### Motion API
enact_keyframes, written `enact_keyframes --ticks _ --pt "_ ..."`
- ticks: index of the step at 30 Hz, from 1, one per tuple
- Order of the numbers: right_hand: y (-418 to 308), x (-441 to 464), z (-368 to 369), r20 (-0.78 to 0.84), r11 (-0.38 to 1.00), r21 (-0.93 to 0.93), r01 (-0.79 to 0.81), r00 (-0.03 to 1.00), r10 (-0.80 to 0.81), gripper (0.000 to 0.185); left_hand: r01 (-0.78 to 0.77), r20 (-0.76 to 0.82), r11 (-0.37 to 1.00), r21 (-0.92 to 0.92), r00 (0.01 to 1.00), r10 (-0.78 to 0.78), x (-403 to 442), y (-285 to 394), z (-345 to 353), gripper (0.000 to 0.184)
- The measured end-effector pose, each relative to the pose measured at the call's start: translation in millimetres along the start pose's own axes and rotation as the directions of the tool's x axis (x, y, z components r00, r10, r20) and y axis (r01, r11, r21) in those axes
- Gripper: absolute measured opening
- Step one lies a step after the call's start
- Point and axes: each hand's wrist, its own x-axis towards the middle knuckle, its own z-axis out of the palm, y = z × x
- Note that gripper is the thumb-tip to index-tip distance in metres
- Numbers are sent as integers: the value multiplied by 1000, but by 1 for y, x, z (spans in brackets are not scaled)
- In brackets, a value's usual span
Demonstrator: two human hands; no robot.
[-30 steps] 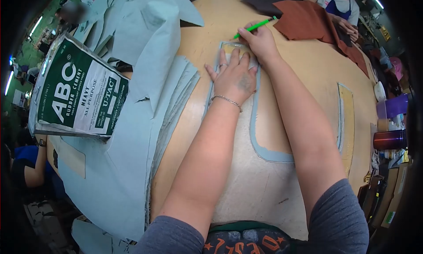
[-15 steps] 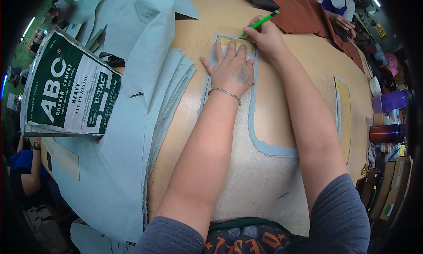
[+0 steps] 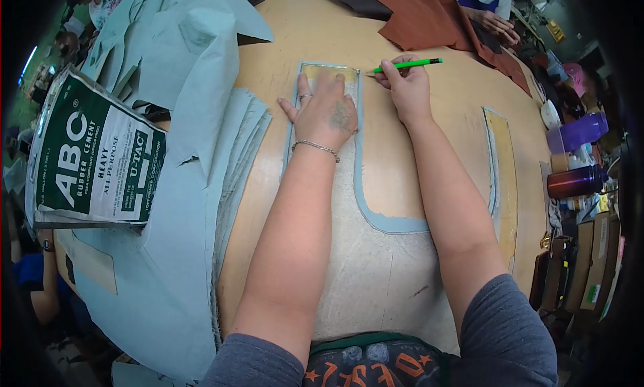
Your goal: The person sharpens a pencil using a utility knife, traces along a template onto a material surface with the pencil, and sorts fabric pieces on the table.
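Note:
My left hand [image 3: 325, 112] lies flat with fingers spread on the upper arm of a pale template [image 3: 365, 273], wearing a ring and a bracelet. Beneath the template, a light blue sheet [image 3: 359, 179] shows as a narrow border. My right hand [image 3: 408, 90] pinches a green pencil [image 3: 419, 63], whose tip is just right of the template's top right corner. A yellowish strip [image 3: 325, 71] crosses the template's top end, partly covered by my left fingers.
A rubber cement can [image 3: 94, 155] stands on stacked light blue sheets [image 3: 161, 286] at left. Brown pieces [image 3: 436, 24] lie at the back, near a co-worker's hands [image 3: 493, 24]. A yellow-edged piece [image 3: 504, 179] and a dark red tumbler [image 3: 577, 181] are at right.
The view has shifted, moving the scene leftward. The pencil has moved from the template's top edge to beyond its right corner and now lies more level. My left hand stays on the template.

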Motion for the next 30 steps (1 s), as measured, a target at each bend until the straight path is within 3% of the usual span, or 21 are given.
enact_keyframes --ticks 2,11,14,17,20,24,28,30 --pt "0 2 3 -29 998 61 5 1000 -3 17 3 -2 1000 11 1000 -3 0 0 1 45" --pt "10 9 8 -6 989 -143 23 1000 -24 17 12 -13 1000 19 1000 -12 1 1 2 44" --pt "2 -2 13 35 883 -428 194 979 -198 15 12 -14 1000 8 1000 -12 3 1 1 44" --pt "-10 -27 15 228 676 -599 429 901 -370 17 3 -19 1000 -4 1000 -3 2 -1 1 45" --pt "-22 -69 8 350 615 -551 564 825 -444 16 9 -26 1000 4 1000 -9 5 -4 3 45" --pt "-45 -131 -1 433 661 -457 595 798 -419 19 0 -48 997 -79 999 -4 5 -3 3 41" --pt "-65 -182 -10 464 731 -382 565 802 -377 21 -6 -62 999 -47 998 3 5 -4 6 41" --pt "-73 -201 -23 420 799 -414 435 870 -257 19 -15 -94 999 -37 995 12 8 -5 9 41"
